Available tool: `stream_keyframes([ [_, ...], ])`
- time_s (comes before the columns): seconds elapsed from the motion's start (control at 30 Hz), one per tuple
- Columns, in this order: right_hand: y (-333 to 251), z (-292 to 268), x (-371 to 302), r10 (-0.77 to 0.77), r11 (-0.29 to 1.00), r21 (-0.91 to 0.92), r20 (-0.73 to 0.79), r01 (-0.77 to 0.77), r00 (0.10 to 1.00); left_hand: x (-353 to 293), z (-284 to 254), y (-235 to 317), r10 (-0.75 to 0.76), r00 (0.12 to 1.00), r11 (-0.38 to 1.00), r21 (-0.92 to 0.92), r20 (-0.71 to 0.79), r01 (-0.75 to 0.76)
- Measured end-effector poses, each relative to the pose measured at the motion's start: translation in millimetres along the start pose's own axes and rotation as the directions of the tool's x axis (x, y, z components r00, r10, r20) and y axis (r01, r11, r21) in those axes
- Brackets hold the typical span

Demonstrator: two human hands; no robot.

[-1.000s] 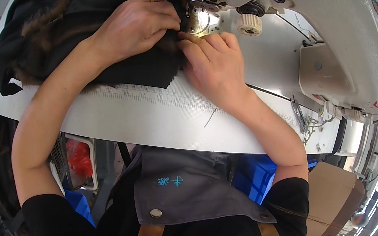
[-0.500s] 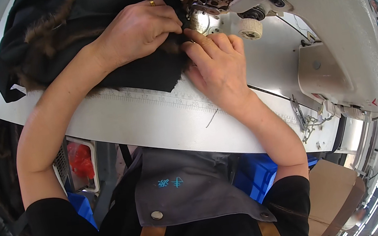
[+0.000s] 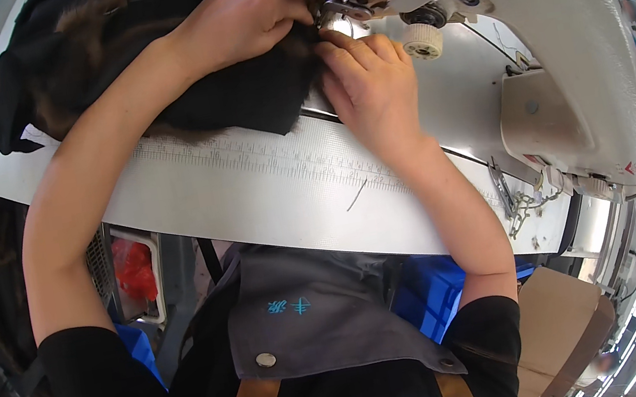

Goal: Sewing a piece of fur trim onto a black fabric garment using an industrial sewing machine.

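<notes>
Black cloth with brown fur (image 3: 236, 102) lies bunched on the white sewing table (image 3: 194, 205), its far right edge at the needle area of a sewing machine (image 3: 556, 19). My left hand (image 3: 244, 23) rests on top of the cloth, fingers bent and pinching it close to the presser foot (image 3: 344, 7). Just right of the cloth's edge, my right hand (image 3: 373, 86) has its fingers curled and pressed together on the edge, near the lit needle plate. The exact stitching spot is hidden by the fingers and the machine head.
Small thread snips (image 3: 502, 190) and a chain (image 3: 531, 206) lie at the table's right end. A loose thread (image 3: 357, 195) sits near the printed ruler. Below the table are a blue bin (image 3: 429, 297), a basket with a red bag (image 3: 134, 269) and a cardboard box (image 3: 563, 326).
Both hands and the cloth have moved a little farther away, toward the machine head. More of the printed ruler now shows in front of the cloth.
</notes>
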State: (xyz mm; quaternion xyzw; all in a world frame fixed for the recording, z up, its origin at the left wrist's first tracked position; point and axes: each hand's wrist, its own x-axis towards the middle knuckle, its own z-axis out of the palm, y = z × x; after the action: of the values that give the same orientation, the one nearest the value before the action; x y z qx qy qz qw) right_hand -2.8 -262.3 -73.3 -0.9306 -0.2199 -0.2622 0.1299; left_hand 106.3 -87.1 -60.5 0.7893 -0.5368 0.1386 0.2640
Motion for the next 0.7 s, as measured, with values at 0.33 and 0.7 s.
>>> stream_keyframes([
  [0.33,-3,-1,-6,-0.042,0.998,-0.039,-0.027,0.041,0.999,-1,5,2,0.031,0.999,0.998,-0.058,0.011,-0.03],
  [0.7,-11,-20,-21,0.184,0.934,0.304,0.035,-0.186,0.982,-42,-79,74,-0.204,0.978,0.873,0.461,0.047,0.16],
])
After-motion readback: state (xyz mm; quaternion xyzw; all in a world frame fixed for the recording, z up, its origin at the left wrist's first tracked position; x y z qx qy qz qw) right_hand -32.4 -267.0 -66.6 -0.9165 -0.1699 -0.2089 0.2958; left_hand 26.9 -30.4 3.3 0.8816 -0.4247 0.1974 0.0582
